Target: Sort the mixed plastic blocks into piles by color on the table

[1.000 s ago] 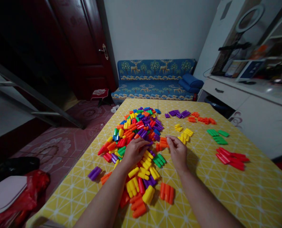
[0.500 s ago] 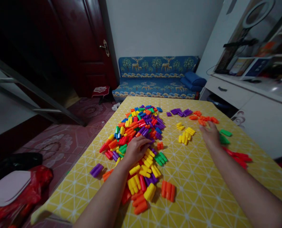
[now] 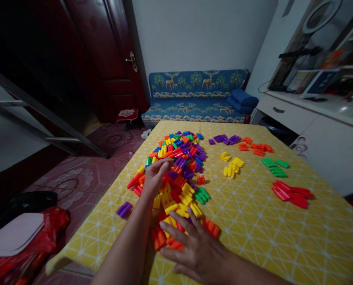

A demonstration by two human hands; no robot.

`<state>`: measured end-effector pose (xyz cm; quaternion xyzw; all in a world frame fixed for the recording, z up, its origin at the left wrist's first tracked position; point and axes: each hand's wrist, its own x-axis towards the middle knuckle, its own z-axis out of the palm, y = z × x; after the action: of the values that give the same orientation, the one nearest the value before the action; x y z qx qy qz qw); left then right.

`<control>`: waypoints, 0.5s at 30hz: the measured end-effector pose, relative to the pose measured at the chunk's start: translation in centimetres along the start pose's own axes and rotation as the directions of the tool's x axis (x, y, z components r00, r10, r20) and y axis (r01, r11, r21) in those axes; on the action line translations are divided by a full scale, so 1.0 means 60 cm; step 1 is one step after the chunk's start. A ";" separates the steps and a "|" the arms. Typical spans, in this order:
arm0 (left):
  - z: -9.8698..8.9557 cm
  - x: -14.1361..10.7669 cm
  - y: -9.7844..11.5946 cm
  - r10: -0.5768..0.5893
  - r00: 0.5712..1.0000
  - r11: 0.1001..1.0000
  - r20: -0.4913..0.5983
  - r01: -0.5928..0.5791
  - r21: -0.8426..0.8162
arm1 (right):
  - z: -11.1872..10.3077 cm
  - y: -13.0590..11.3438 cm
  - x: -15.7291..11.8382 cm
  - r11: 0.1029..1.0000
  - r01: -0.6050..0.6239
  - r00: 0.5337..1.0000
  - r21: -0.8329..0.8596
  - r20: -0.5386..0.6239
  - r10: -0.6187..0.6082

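A heap of plastic building blocks (image 3: 179, 152) in mixed colours spreads along the left half of the table. Over its left side is my left hand (image 3: 155, 176), with thumb and index finger drawn together; whatever may be between them is hidden. My right hand (image 3: 197, 247) hovers at the near end of the heap, fingers spread, above yellow blocks (image 3: 182, 209) and orange blocks (image 3: 157, 237). Beside its fingertips lies another orange block (image 3: 212, 228). Green blocks (image 3: 202, 195) rest at the heap's right edge.
On the table's right side lie separate groups: purple blocks (image 3: 226, 139), orange blocks (image 3: 258, 148), yellow blocks (image 3: 234, 167), green blocks (image 3: 277, 168) and red blocks (image 3: 293, 194). A purple block (image 3: 124, 209) sits alone at left. Beyond the yellow tablecloth (image 3: 253, 237) stands a blue sofa (image 3: 194, 105).
My right hand has come from the orange group at far right to the near end of the heap, fingers spreading. My left hand has shifted left and slightly away from me.
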<state>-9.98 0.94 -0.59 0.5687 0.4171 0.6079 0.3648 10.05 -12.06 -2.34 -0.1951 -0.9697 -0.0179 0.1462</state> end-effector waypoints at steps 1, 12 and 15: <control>-0.006 0.002 0.001 0.005 1.000 1.000 -0.024 -0.005 0.009 | 0.007 0.009 0.013 1.000 -0.010 1.000 -0.002 0.002 0.010; -0.010 0.000 0.000 0.120 0.992 0.963 0.026 -0.123 0.241 | 0.050 0.142 0.130 0.975 -0.211 0.977 -0.071 -0.042 0.208; 0.000 -0.005 -0.001 0.186 0.980 0.927 0.068 -0.198 0.320 | 0.051 0.170 0.150 0.940 -0.340 0.938 -0.030 -0.079 0.337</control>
<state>-9.94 0.71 -0.76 0.6701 0.4471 0.5530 0.2127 5.21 1.02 -2.89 -0.3611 -0.9151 -0.0207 0.1781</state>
